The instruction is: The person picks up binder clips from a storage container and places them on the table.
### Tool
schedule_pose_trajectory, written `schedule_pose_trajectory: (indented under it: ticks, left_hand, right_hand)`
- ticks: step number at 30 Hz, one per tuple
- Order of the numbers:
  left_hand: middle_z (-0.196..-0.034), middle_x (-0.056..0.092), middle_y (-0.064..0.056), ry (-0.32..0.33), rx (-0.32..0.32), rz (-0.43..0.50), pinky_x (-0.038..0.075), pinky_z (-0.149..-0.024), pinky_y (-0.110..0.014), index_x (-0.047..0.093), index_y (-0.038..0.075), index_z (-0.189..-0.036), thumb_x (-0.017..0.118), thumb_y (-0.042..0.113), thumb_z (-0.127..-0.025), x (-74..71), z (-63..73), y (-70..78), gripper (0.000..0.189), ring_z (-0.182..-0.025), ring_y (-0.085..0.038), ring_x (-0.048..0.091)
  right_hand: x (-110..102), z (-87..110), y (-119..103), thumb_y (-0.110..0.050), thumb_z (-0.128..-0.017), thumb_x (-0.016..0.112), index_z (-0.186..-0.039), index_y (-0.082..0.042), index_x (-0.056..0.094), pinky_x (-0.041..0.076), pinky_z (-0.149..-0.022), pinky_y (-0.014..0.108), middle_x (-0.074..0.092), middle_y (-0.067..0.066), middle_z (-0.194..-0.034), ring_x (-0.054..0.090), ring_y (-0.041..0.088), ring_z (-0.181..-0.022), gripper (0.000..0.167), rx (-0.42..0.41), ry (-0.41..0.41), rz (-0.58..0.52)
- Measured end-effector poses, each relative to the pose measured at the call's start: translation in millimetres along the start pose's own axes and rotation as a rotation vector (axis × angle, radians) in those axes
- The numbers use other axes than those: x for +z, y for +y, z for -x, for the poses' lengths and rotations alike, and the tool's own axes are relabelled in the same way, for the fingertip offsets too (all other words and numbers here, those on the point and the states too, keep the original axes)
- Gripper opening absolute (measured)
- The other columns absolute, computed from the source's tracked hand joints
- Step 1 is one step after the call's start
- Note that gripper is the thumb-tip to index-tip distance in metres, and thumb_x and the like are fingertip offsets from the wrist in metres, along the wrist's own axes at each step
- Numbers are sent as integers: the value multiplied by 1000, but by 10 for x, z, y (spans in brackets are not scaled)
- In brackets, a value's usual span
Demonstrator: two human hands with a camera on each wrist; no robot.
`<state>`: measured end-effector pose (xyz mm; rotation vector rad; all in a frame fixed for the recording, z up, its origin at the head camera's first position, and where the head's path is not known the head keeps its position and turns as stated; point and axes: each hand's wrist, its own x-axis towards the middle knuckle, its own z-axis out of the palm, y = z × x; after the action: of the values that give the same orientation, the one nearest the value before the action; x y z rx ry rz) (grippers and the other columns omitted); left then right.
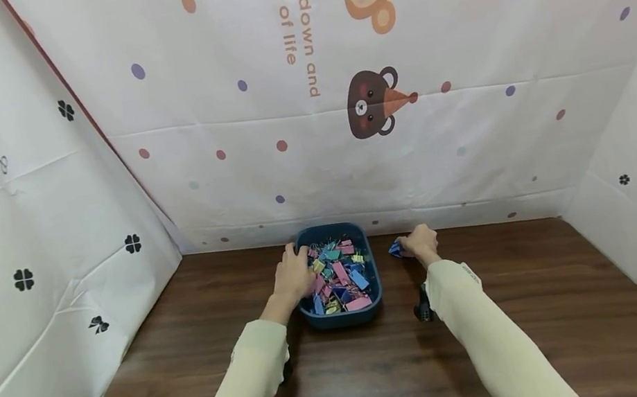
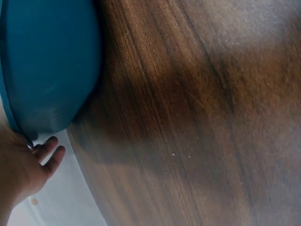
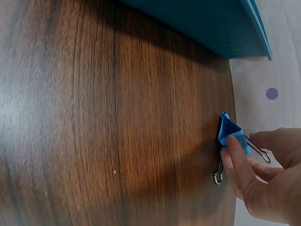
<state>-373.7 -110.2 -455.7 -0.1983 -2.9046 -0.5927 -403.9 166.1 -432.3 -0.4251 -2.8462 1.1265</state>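
A dark teal plastic bin full of binder clips in pink, blue, yellow and teal sits near the back of the table. My left hand grips the bin's left rim toward its far corner. In the left wrist view two fingertips show outside the bin wall, while the rest of the hand is partly cut off. Right of the bin, my right hand pinches a blue binder clip between thumb and fingers. Its wire handles stick out, and it is close over the wood near the back edge.
The brown wooden table meets a white patterned sheet at the back, with more sheeting on the left and right. A black wrist device shows under the right sleeve.
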Motion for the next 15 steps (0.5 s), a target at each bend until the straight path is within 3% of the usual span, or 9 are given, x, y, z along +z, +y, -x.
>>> schedule_pose_trajectory:
  ticks: [4, 6, 8, 11, 13, 15]
  left_hand:
    - [-154, 39, -29, -13, -6, -17, 46, -111, -54, 53, 1, -142, 65, 11, -95, 15, 3, 23, 49, -135, -42, 52]
    - [-154, 40, -28, -13, -4, -23, 46, -111, -54, 53, 1, -141, 66, 11, -95, 27, -5, 23, 49, -135, -41, 52]
    - [-153, 40, -29, -6, -1, -23, 46, -110, -54, 53, 1, -141, 66, 11, -95, 37, -15, 18, 49, -135, -41, 52]
    - [-153, 41, -29, 4, -2, -19, 46, -111, -54, 53, 2, -141, 66, 12, -95, 45, -30, 6, 49, -135, -41, 52]
    - [-153, 40, -29, 2, -8, -14, 46, -111, -54, 52, 2, -143, 65, 12, -96, 43, -32, -2, 50, -135, -41, 52]
    - [-154, 40, -29, -5, -16, -13, 46, -111, -54, 52, 2, -143, 65, 12, -96, 37, -28, -11, 50, -135, -41, 52]
  right_hand:
    - [1, 25, 18, -21, -95, 61, -99, 9, 73, 50, -106, 53, 74, 27, -107, 66, 46, -112, 32, 3, 18, -43]
    - [1, 24, 23, -20, -95, 59, -84, 4, 72, 49, -106, 53, 77, 22, -98, 66, 46, -112, 29, -10, 27, -70]
    - [-6, 20, 19, -20, -95, 57, -66, -3, 64, 49, -105, 54, 76, 14, -77, 68, 45, -106, 35, -31, 29, -88]
    - [-30, 0, 1, -20, -97, 56, -49, -16, 44, 54, -88, 47, 54, -1, -44, 67, 36, -77, 50, -76, 15, -83]
    - [-59, -16, -22, -18, -98, 54, -46, -19, 35, 50, -71, 37, 36, -9, -39, 55, 23, -56, 55, -105, -10, -68]
    - [-88, -28, -51, -15, -96, 53, -47, -19, 34, 39, -59, 30, 28, -9, -43, 39, 14, -49, 52, -129, -11, -48]
